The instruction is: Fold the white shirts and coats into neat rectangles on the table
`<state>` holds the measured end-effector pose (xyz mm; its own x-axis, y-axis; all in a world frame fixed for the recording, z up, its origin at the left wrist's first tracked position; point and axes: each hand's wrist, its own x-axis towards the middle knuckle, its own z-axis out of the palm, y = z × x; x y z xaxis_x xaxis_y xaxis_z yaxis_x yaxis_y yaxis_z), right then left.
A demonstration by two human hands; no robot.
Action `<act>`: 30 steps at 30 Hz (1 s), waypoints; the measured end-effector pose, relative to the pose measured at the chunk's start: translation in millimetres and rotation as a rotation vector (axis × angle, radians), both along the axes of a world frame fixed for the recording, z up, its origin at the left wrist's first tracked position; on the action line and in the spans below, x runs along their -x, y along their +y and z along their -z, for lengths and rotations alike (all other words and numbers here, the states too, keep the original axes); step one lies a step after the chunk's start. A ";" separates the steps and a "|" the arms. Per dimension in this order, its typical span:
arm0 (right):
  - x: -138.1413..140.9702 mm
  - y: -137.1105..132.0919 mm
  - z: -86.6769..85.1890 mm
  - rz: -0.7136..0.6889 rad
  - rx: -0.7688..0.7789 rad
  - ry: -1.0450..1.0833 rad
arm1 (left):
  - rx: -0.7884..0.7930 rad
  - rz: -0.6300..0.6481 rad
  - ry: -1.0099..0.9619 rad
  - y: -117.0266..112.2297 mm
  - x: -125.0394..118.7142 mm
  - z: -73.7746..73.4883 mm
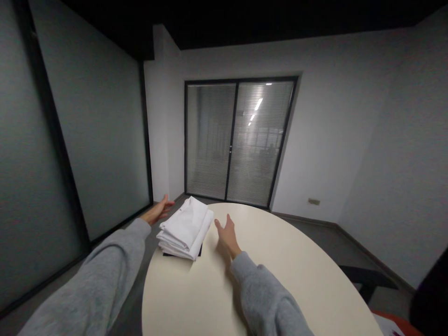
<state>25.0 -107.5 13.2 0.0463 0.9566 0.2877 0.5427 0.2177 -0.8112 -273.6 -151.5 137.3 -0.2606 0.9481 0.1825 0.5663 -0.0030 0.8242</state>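
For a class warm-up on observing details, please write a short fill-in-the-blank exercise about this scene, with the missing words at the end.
1. The stack of folded cloth at the table is mostly ____ in colour.
2. The stack lies ____ the left hand and the right hand.
3. The sleeves on both arms are ____ in colour.
4. The dark-framed glazing beyond the table is divided into ____ panels.

Missing words: white; between; grey; two.

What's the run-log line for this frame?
left hand: open, empty, left of white cloth stack | right hand: open, empty, right of it | stack: folded, on table, dark item beneath
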 end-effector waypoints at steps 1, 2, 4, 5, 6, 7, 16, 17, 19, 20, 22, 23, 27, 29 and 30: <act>-24.8 -1.7 -1.1 0.021 -0.037 -0.028 | -0.015 -0.001 0.001 0.0 5.9 -17.1; -49.7 -5.1 -0.7 0.038 -0.069 -0.056 | -0.049 -0.005 0.016 -1.0 7.5 -35.1; -95.7 -16.1 5.6 0.076 -0.104 -0.127 | -0.181 0.017 0.095 -7.2 -9.0 -66.1; -115.1 -23.4 11.4 0.098 -0.118 -0.197 | -0.304 0.052 0.183 -12.3 -29.1 -74.9; -131.2 -31.4 18.6 0.109 -0.125 -0.317 | -0.439 0.129 0.259 -18.3 -56.4 -76.8; -144.0 -39.9 26.3 0.086 -0.122 -0.434 | -0.541 0.225 0.298 -24.8 -89.1 -70.8; -162.5 -94.7 53.6 -0.247 0.024 -0.824 | -0.082 0.671 0.711 -48.5 -263.6 143.0; -162.5 -95.4 53.2 -0.267 0.025 -0.804 | -0.051 0.693 0.735 -45.9 -260.4 154.0; -163.2 -95.1 53.3 -0.280 0.029 -0.759 | -0.031 0.709 0.760 -40.7 -253.2 163.3; -163.5 -94.4 53.8 -0.279 0.033 -0.737 | -0.033 0.705 0.763 -38.7 -251.0 163.8; -163.7 -93.1 55.5 -0.273 0.041 -0.700 | -0.035 0.708 0.765 -36.6 -250.0 162.4; -163.6 -92.5 56.4 -0.272 0.045 -0.687 | -0.034 0.709 0.767 -36.3 -250.7 161.8; -161.8 -92.8 56.1 -0.262 0.059 -0.695 | -0.046 0.696 0.761 -35.4 -252.2 164.6; -160.7 -94.1 53.3 -0.258 0.067 -0.726 | -0.056 0.696 0.750 -34.5 -251.0 167.8; -160.2 -94.8 51.6 -0.257 0.073 -0.743 | -0.055 0.700 0.745 -34.1 -250.6 169.6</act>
<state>185.1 -202.3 -38.3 -0.3585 0.9289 0.0931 0.8881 0.3701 -0.2727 -23.0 -185.6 -32.3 0.5461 0.8291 0.1197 0.7911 -0.5575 0.2518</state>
